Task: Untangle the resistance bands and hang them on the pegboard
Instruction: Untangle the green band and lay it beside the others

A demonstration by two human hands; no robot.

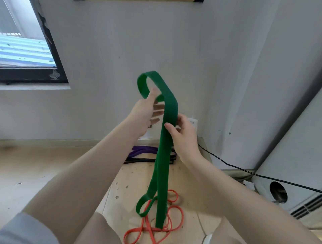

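A wide green resistance band [165,148] hangs in front of me, its top loop raised against the wall and its lower end dangling to the floor. My left hand [145,114] is inside the top loop, thumb pressed on the band, fingers spread behind it. My right hand [181,134] grips the hanging band just below, thumb in front and fingers wrapped behind. A thin orange band [156,229] lies tangled on the floor under the green one. Purple and black bands [139,154] lie by the wall. A wooden edge at the top [132,1] may be the pegboard.
A window [26,43] is at the upper left. A black cable [244,171] runs along the floor to the right. A white unit with a round hole and vents [287,182] stands at the right. My knees are at the bottom edge.
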